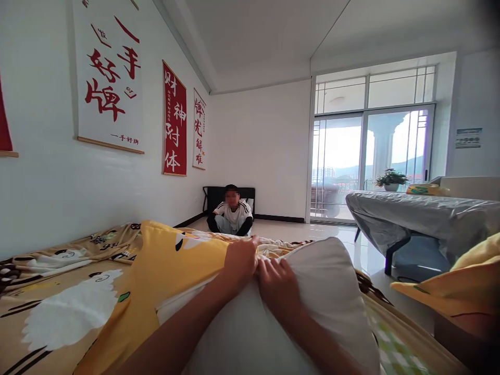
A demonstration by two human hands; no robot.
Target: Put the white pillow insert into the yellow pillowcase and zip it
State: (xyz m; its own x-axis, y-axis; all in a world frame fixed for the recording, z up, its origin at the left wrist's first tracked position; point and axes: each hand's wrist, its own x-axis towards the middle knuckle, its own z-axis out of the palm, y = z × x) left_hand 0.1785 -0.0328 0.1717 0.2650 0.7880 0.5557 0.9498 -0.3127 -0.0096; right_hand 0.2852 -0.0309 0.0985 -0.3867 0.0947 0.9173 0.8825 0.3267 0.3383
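A white pillow (328, 276) lies in front of me, its far right corner standing up. Yellow fabric with a printed pattern, which looks like a pillowcase (183, 260), spreads along the pillow's left side. My left hand (241, 264) is closed at the far middle edge, where yellow and white cloth meet. Right beside it, my right hand (278, 285) has its fingers curled into the white pillow. The two hands nearly touch, and the cloth between them is bunched. My fingertips are partly hidden in the folds.
A patterned blanket (74, 307) covers the bed under the pillow. Beyond it, a person (232, 211) sits low near a black headboard (214, 198). At right stand a covered table (422, 208) with a potted plant (391, 179) and a yellow cloth item (461, 286).
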